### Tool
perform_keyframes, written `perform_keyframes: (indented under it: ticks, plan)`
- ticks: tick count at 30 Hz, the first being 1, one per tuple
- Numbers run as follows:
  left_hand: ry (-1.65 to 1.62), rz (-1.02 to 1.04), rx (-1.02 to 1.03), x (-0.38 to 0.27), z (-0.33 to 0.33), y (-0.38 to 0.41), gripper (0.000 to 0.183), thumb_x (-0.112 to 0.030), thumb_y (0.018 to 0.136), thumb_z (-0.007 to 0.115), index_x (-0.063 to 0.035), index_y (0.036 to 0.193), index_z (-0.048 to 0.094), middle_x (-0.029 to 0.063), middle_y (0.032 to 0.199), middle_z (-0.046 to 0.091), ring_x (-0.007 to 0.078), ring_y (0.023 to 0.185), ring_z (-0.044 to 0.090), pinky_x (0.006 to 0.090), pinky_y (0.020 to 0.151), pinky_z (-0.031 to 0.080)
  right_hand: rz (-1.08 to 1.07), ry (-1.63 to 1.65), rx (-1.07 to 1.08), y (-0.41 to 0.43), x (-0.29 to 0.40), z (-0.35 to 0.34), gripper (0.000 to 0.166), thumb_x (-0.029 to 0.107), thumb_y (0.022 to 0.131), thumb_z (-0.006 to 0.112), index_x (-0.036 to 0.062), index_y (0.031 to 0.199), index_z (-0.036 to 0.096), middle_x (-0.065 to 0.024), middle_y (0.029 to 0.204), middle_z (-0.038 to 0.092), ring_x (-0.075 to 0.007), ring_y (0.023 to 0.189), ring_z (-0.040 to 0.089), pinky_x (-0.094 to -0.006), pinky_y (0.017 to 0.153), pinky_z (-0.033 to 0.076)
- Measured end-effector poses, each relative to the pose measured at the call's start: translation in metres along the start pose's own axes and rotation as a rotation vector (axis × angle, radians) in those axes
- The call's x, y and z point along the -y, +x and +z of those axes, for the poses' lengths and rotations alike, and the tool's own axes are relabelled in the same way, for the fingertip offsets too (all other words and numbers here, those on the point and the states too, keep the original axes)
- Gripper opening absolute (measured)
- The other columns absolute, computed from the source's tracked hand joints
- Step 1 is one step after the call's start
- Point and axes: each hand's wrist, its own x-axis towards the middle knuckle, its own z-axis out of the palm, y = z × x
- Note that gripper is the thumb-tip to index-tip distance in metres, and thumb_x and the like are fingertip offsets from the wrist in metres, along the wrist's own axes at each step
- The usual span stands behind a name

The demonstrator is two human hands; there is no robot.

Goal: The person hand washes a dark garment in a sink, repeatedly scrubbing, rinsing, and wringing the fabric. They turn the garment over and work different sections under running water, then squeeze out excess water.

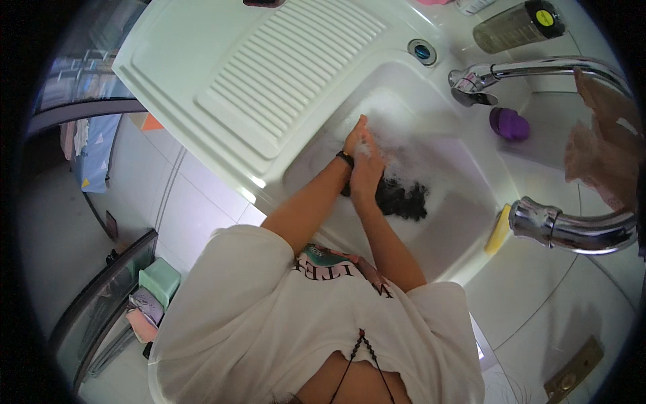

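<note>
In a white laundry sink [444,237] with soapy water, my left hand [356,137] and my right hand [368,171] are pressed together, palms facing. White suds cling to the fingers. A dark band [345,158] circles my left wrist. Black cloth [404,198] lies in the foamy water, mostly to the right of my right hand, and a small dark patch shows left of that wrist. Whether any cloth is between the palms is hidden.
A ribbed washboard [298,70] adjoins the basin. Around the rim are a chrome tap [472,83], a purple object [510,125], a yellow block [498,231] and a thick chrome pipe [580,232]. A clear bottle [515,29] lies at the back; brownish material [598,146] hangs right.
</note>
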Motion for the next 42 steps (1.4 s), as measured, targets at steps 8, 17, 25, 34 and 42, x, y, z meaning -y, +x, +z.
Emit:
perform_keyframes:
  ticks: [8,17,25,34,42]
  plan:
    - [0.146,-0.076,0.312,-0.010,0.026,-0.058,0.060,-0.045,0.097,0.037,-0.0124,0.145,0.023,0.0061,0.149,0.024,0.0212,0.133,0.028,0.0364,0.108,0.025,0.347,0.580,-0.140,0.020,0.008,-0.033,0.051,0.030,0.098,0.031,0.0051,0.142,0.027,-0.0181,0.147,0.026,-0.0293,0.135,0.029,-0.0384,0.107,0.027]
    - [0.336,0.084,0.392,0.013,0.014,-0.056,0.065,-0.053,0.096,0.027,-0.0116,0.146,0.020,0.0063,0.148,0.027,0.0187,0.134,0.027,0.0310,0.110,0.022,0.402,0.585,-0.135,0.029,0.024,-0.052,0.053,0.037,0.098,0.032,0.0071,0.142,0.029,-0.0136,0.144,0.031,-0.0246,0.130,0.031,-0.0358,0.107,0.024]
    - [0.264,0.048,0.383,0.000,0.022,-0.076,0.061,-0.049,0.097,0.024,-0.0126,0.146,0.020,0.0063,0.148,0.026,0.0204,0.134,0.028,0.0313,0.109,0.022,0.294,0.537,-0.121,0.024,0.044,-0.048,0.060,0.048,0.097,0.025,0.0093,0.143,0.027,-0.0130,0.149,0.021,-0.0253,0.136,0.021,-0.0397,0.110,0.019]
    - [-0.041,-0.024,0.124,-0.011,0.022,-0.042,0.074,-0.059,0.094,0.021,-0.0107,0.147,0.004,0.0088,0.152,0.002,0.0246,0.139,0.007,0.0352,0.112,0.010,0.301,0.550,-0.256,-0.004,0.035,-0.031,0.030,0.029,0.096,0.043,0.0011,0.092,0.051,-0.0054,0.088,0.051,-0.0150,0.080,0.048,-0.0303,0.074,0.041]
    - [0.122,-0.160,-0.088,0.019,-0.011,0.004,0.074,-0.058,0.093,0.025,-0.0093,0.147,0.010,0.0140,0.153,0.003,0.0296,0.140,0.009,0.0428,0.113,0.013,0.104,-0.354,-0.031,0.049,-0.079,-0.035,0.027,0.025,0.093,0.046,0.0023,0.083,0.054,-0.0095,0.075,0.055,-0.0233,0.067,0.052,-0.0379,0.059,0.042]
